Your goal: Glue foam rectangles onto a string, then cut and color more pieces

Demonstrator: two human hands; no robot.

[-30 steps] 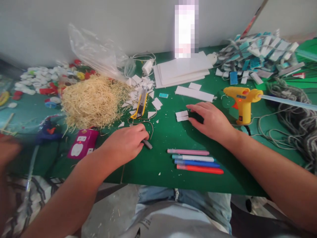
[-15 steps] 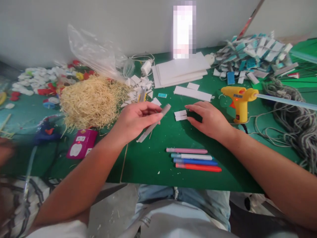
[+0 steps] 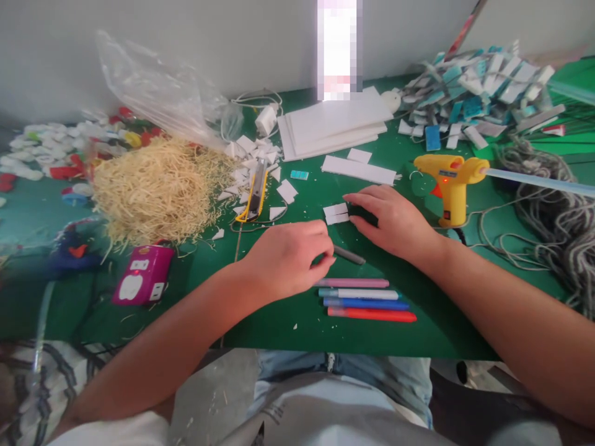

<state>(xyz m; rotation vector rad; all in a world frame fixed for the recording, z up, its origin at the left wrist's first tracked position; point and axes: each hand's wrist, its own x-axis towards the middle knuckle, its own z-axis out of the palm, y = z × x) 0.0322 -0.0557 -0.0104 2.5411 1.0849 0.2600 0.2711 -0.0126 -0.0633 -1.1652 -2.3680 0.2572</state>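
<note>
My left hand (image 3: 297, 257) is over the table with curled fingers around a slim grey marker (image 3: 349, 254). One end of it sticks out to the right of the fingertips; the rest is hidden by the hand. My right hand (image 3: 388, 217) rests on the green table with thumb and index finger apart. Its fingertips are at the right edge of two small white pieces (image 3: 336, 214) lying side by side. Closer to me lie a pink marker (image 3: 356, 283), a white marker with teal ends (image 3: 360, 294), a blue marker (image 3: 367, 304) and a red marker (image 3: 372, 314).
A yellow utility knife (image 3: 255, 192) lies by white scraps (image 3: 246, 161). Behind are white sheets (image 3: 334, 127) and a white strip (image 3: 357, 170). A yellow glue gun (image 3: 450, 186) stands right, near grey yarn (image 3: 548, 217). Straw (image 3: 153, 189) and a magenta power box (image 3: 144, 274) are left.
My left hand has moved right and toward me with the grey marker, uncovering the utility knife. The right hand has stayed by the white pieces. The view has shifted slightly.
</note>
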